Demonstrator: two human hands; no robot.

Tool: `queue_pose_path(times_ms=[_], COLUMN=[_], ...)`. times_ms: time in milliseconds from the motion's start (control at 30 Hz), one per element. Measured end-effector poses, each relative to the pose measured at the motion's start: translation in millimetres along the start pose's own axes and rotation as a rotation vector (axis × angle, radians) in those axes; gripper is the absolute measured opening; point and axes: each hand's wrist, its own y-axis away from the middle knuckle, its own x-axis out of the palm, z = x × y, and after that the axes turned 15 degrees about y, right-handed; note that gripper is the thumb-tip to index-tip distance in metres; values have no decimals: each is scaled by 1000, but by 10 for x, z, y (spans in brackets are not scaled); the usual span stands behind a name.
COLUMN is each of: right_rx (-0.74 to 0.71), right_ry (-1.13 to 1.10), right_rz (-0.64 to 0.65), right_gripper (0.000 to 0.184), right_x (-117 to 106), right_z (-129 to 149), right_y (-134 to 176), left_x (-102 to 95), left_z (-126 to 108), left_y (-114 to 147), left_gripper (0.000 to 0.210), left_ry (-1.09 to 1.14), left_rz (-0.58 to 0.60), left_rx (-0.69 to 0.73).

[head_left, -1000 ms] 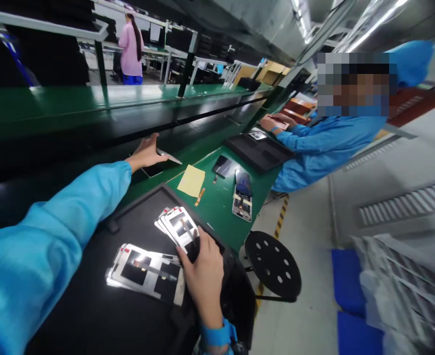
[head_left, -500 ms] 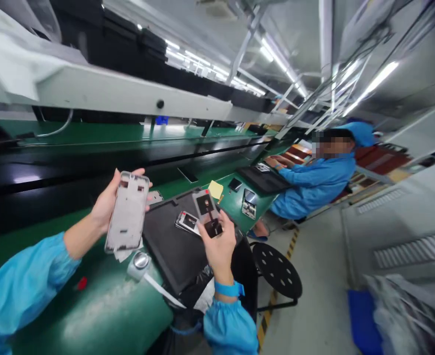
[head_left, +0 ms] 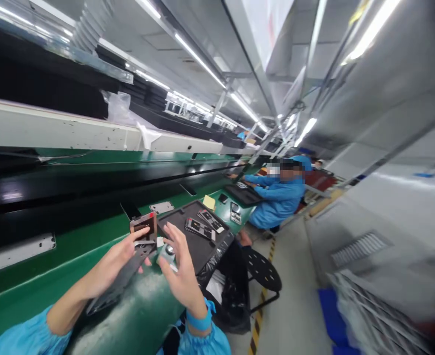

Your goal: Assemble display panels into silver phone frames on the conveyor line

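My left hand [head_left: 110, 264] is closed around a thin phone part [head_left: 141, 224] with a dark panel and a red mark at its top corner. A long dark-grey piece [head_left: 110, 293], blurred, slants below that hand; I cannot tell whether it is gripped too. To the right, my right hand [head_left: 182, 268] has its thumb and fingers apart with nothing visible in them. Between them shows a small metal-topped dispenser [head_left: 169, 249], seemingly behind the hand. Several phone parts [head_left: 204, 227] with dark panels and red marks lie on a black tray [head_left: 176, 217].
Pale phone frames [head_left: 18, 252] lie on the green bench [head_left: 3, 291] at left and behind the tray. Yellow notes [head_left: 209, 202] and more phones [head_left: 235, 212] are farther along. A person in blue [head_left: 276, 197] sits there. A black stool [head_left: 264, 270] stands right.
My right hand has let go of its phone part and moved left. The left hand now has a red-marked part in view, not the pale frame's face. The camera view has shifted.
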Motion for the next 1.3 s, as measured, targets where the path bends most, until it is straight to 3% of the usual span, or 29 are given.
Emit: queue_pose_path(times_ms=[167, 333, 500, 600, 733, 867, 1000, 1100, 1200, 1300], right_rx=[64, 204, 213, 230, 328, 356, 357, 332, 268, 196], right_ry=[-62, -144, -117, -95, -158, -231, -256, -233, -170, -116], right_rz=[-232, -351, -377, -397, -408, -468, -434, -401, -380, -354], right_gripper=[28, 27, 11, 11, 26, 29, 31, 26, 17, 20], right_x=[224, 418, 384, 342, 316, 347, 382, 355, 288, 255], right_z=[330, 455, 501, 510, 519, 514, 472, 434, 402, 344], right_y=[-257, -383, -425, -398, -323, -303, -334, -342, -340, -371], left_x=[-139, -152, -142, -132, -132, -190, -228, -147, 14, 122], left_z=[193, 291, 161, 128, 208, 359, 437, 366, 199, 40], left_y=[32, 4, 71, 106, 92, 56, 16, 22, 75, 103], left_gripper=[72, 70, 74, 75, 73, 71, 71, 70, 73, 79], left_ry=[-382, -507, -678, -761, -779, -782, -796, -799, -791, -746], left_rz=[-23, 14, 28, 66, 112, 95, 64, 60, 112, 145], left_rx=[172, 221, 271, 263, 249, 277, 326, 331, 242, 182])
